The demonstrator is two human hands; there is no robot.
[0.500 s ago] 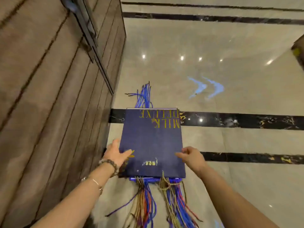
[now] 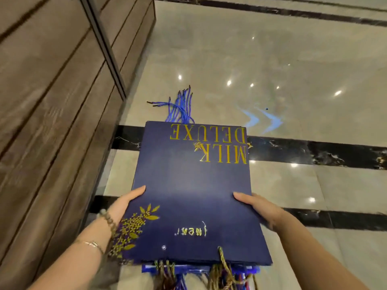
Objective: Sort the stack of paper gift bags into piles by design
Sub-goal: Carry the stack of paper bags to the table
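A stack of flat paper gift bags (image 2: pixel 192 185) is lifted up in front of me. Its top bag is navy with gold "MILK DELUXE" lettering seen upside down and a gold flower pattern at the near left corner. My left hand (image 2: pixel 123 204) grips the stack's left edge, thumb on top. On the right edge my right hand (image 2: pixel 259 208) grips it the same way. Gold, blue and red cord handles (image 2: pixel 222 275) hang from the near edge. Blue cord handles (image 2: pixel 180 105) stick out past the far edge.
A dark wood-panelled wall or cabinet (image 2: pixel 54 122) stands close on the left. The floor is glossy beige marble (image 2: pixel 251 59) with black inlay strips (image 2: pixel 314 153) and bright light reflections.
The stack has come up from lower down and now sits nearer the camera. Both hands have shifted from its near corners to gripping its side edges.
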